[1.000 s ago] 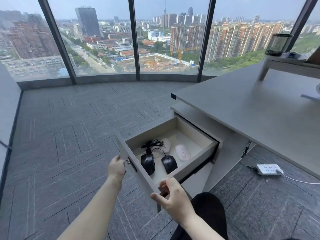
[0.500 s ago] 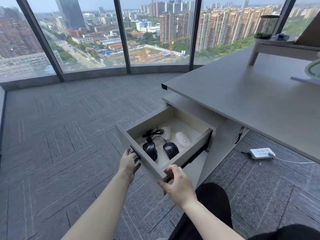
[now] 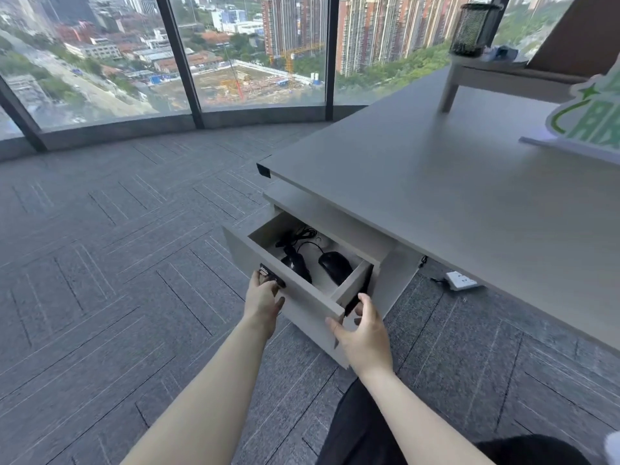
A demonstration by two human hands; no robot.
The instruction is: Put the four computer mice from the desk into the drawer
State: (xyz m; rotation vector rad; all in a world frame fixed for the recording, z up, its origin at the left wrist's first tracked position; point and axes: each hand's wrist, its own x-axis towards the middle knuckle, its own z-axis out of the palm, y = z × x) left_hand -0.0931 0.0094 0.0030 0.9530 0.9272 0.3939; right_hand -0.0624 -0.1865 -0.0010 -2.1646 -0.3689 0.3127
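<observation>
The beige drawer point(image 3: 243, 255) under the desk point(image 3: 436, 203) stands partly open. Two black corded mice lie inside: one point(image 3: 298, 263) behind the front panel, the other point(image 3: 335, 265) to its right, with their cables point(image 3: 298, 234) bunched at the back. The rear of the drawer is hidden under the cabinet top, and no white mice show. My left hand point(image 3: 263, 298) is on the dark handle of the drawer front. My right hand point(image 3: 362, 333) holds the front right corner of the drawer, thumb on the front panel and fingers round the side.
A white power strip point(image 3: 461, 280) lies on the carpet under the desk. On the desk stand a low riser shelf point(image 3: 496, 75) with a black mesh pen holder point(image 3: 473, 28) and a green-and-white sign point(image 3: 590, 119). Floor-to-ceiling windows point(image 3: 261, 48) run along the far side.
The drawer has slid inward under both hands. The two white mice seen earlier are now covered by the cabinet top. The camera has moved closer and turned right.
</observation>
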